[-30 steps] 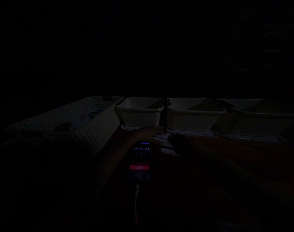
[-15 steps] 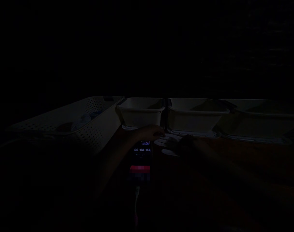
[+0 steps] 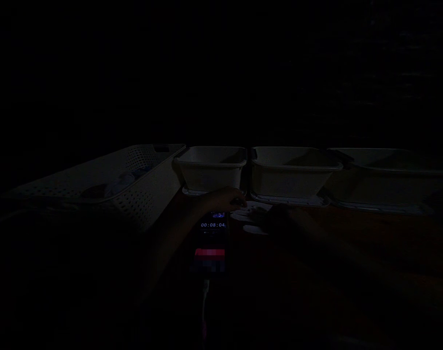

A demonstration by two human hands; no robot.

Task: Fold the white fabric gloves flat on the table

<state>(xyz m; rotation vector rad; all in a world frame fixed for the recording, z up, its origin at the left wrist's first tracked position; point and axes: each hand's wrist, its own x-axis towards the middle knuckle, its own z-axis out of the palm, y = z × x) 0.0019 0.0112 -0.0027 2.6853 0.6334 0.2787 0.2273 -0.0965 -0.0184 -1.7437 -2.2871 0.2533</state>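
The left hand's [image 3: 231,197] fingers curl at the far edge of a pale lobed item [image 3: 243,214] (perhaps a glove, in this gloom); the right hand's [image 3: 279,216] fingers reach over its right side, and whether either set pinches it I cannot tell. It lies on the dark table [image 3: 352,233], near a lit phone [image 3: 211,240], 3 tubs [image 3: 296,182] beyond, a perforated basket [image 3: 165,189] leftward

Dark tabletop workspace [image 3: 367,231], room type unclear, perforated basket [image 3: 167,177], pale tubs [image 3: 292,183]
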